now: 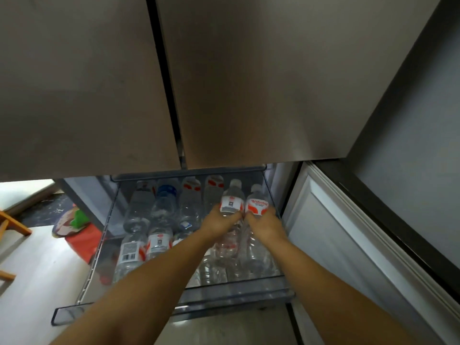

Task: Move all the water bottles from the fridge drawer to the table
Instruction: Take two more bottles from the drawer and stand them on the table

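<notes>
Your left hand is curled round a clear plastic water bottle with a white-and-red label, gripping it just below the label. Your right hand grips a 2nd clear plastic bottle with a red-and-white printed label the same way. The 2 bottles stand side by side, caps pointing away from you, at the right side of the pulled-out transparent fridge drawer. The hands are nearly touching each other in the middle. Can't tell whether the bottles are lifted off the ones below or resting on them.

More clear bottles lie in the drawer: a back row to the left incl. one with a blue cap and 2 with red-marked labels, and a front-left pair w/ white labels. Others lie under your forearms, blurred.

Above the drawer hang 2 brushed-metal fridge doors, closed, w/ a dark seam between them. At right, an open lower door w/ a white inner panel. On the floor at left: a red-and-green mat and part of an orange wooden chair leg.
</notes>
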Tool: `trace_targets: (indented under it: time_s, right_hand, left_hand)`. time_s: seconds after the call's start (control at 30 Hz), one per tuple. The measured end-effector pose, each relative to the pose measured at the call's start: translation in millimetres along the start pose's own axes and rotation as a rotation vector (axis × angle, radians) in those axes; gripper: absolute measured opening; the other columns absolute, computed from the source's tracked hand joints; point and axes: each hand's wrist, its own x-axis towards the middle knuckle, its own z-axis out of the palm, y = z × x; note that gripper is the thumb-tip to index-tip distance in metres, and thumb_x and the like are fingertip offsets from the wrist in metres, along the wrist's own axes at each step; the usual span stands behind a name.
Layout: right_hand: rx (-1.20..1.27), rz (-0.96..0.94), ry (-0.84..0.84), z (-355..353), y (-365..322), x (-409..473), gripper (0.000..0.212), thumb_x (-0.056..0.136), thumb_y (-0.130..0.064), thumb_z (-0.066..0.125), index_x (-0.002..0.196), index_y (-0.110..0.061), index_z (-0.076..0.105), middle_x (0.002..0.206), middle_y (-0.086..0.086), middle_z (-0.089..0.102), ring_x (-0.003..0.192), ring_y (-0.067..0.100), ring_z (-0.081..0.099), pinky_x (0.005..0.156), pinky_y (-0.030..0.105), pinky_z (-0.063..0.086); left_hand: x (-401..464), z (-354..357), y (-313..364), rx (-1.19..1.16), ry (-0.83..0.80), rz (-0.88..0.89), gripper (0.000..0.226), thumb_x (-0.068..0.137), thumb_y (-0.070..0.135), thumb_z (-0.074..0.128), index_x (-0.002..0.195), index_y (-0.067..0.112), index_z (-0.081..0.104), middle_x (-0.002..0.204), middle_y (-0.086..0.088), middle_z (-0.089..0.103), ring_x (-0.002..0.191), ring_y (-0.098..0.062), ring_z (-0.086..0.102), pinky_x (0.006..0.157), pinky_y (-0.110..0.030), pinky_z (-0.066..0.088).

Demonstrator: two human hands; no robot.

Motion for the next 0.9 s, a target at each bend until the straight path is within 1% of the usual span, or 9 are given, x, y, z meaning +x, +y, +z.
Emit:
trace_targets:
  time_s: [0.1, 0.2, 0.33, 0.43, 0.53, 0.57, 0.63, 0.77, 0.9]
  right_hand:
    - [0.153, 0.015, -0.039, -14.9, -5.8, -5.7, 0.06, 0.086, -0.042, 0.063, 0.132, -0.008, 0.047, 0.113, 0.009, 0.061, 0.088, 0.021, 0.056, 0.067, 0.024, 0.045]
    - [0.334, 0.088, -0.109, -32.7, -10.2, -18.3, 0.064, 0.078, -0.044, 0.068, 0.128, -0.007, 0.054, 0.108, 0.01, 0.065, 0.095, 0.026, 0.064, 0.087, 0.034, 0.054]
    - [0.547, 0.171, -0.154, -55.7, -13.1, -48.6, 0.056, 0.083, -0.043, 0.067, 0.122, -0.003, 0.056, 0.104, 0.016, 0.068, 0.089, 0.03, 0.066, 0.08, 0.036, 0.055]
    - [0.689, 0.143, -0.161, -65.1, -12.9, -73.5, 0.061, 0.079, -0.052, 0.071, 0.121, -0.01, 0.056, 0.103, 0.008, 0.067, 0.085, 0.022, 0.064, 0.093, 0.043, 0.053]
    - [0.749, 0.143, -0.09, -62.3, 1.7, -99.6, 0.103, 0.038, -0.051, 0.093, 0.125, -0.012, 0.056, 0.113, 0.016, 0.068, 0.099, 0.032, 0.068, 0.094, 0.053, 0.051]
    - [0.739, 0.118, -0.045, -58.3, 9.2, -107.4, 0.107, 0.034, -0.051, 0.094, 0.126, -0.013, 0.054, 0.113, 0.015, 0.068, 0.099, 0.033, 0.068, 0.091, 0.053, 0.052]
    - [0.668, 0.093, 0.115, -50.3, 19.2, -131.1, 0.104, 0.035, -0.054, 0.089, 0.123, -0.016, 0.049, 0.112, 0.011, 0.065, 0.097, 0.032, 0.067, 0.086, 0.05, 0.055]
    - [0.756, 0.12, 0.371, -37.7, 44.2, -182.8, 0.1, 0.036, -0.049, 0.082, 0.123, -0.015, 0.047, 0.109, 0.008, 0.066, 0.096, 0.032, 0.067, 0.085, 0.051, 0.056]
    - [0.632, 0.096, 0.623, -35.3, 78.5, -239.3, 0.08, 0.073, -0.036, 0.079, 0.136, -0.021, 0.031, 0.119, -0.001, 0.053, 0.106, 0.023, 0.059, 0.091, 0.04, 0.052]
  left_hand:
    - [-14.6, -19.1, 14.7, -0.11, -0.078, -0.043, 0.035, 0.084, 0.034, 0.067, 0.11, 0.014, 0.054, 0.097, -0.005, 0.064, 0.086, -0.019, 0.064, 0.072, -0.029, 0.054]
    - [-30.6, -37.3, 26.2, -0.219, -0.271, -0.178, 0.043, 0.086, 0.041, 0.063, 0.113, 0.008, 0.061, 0.1, -0.012, 0.069, 0.09, -0.026, 0.067, 0.083, -0.038, 0.055]
    - [-52.6, -46.3, 44.3, -0.326, -0.464, -0.208, 0.042, 0.089, 0.046, 0.058, 0.092, 0.006, 0.066, 0.067, -0.008, 0.071, 0.058, -0.02, 0.068, 0.069, -0.035, 0.054]
    - [-69.5, -46.1, 56.3, -0.312, -0.523, -0.155, 0.04, 0.085, 0.045, 0.064, 0.094, 0.005, 0.066, 0.075, -0.01, 0.072, 0.064, -0.023, 0.07, 0.073, -0.035, 0.057]
    - [-91.7, -46.0, 58.4, -0.264, -0.588, -0.06, 0.044, 0.081, 0.036, 0.071, 0.113, 0.007, 0.061, 0.101, -0.017, 0.07, 0.087, -0.03, 0.068, 0.087, -0.045, 0.054]
    - [-96.7, -45.7, 56.1, -0.247, -0.593, -0.017, 0.056, 0.075, 0.034, 0.077, 0.121, 0.009, 0.057, 0.109, -0.018, 0.068, 0.093, -0.032, 0.068, 0.089, -0.049, 0.053]
    - [-111.4, -46.4, 50.1, -0.203, -0.644, 0.075, 0.077, 0.065, 0.03, 0.083, 0.131, 0.015, 0.048, 0.117, -0.019, 0.065, 0.099, -0.035, 0.068, 0.09, -0.056, 0.051]
    - [-138.1, -30.0, 34.4, 0.009, -0.674, 0.314, 0.07, 0.071, 0.025, 0.081, 0.13, 0.019, 0.043, 0.115, -0.009, 0.064, 0.1, -0.027, 0.066, 0.088, -0.047, 0.055]
    - [-173.4, 5.6, 12.3, 0.149, -0.7, 0.512, 0.07, 0.071, 0.024, 0.081, 0.129, 0.021, 0.042, 0.11, 0.0, 0.064, 0.093, -0.015, 0.065, 0.071, -0.028, 0.055]
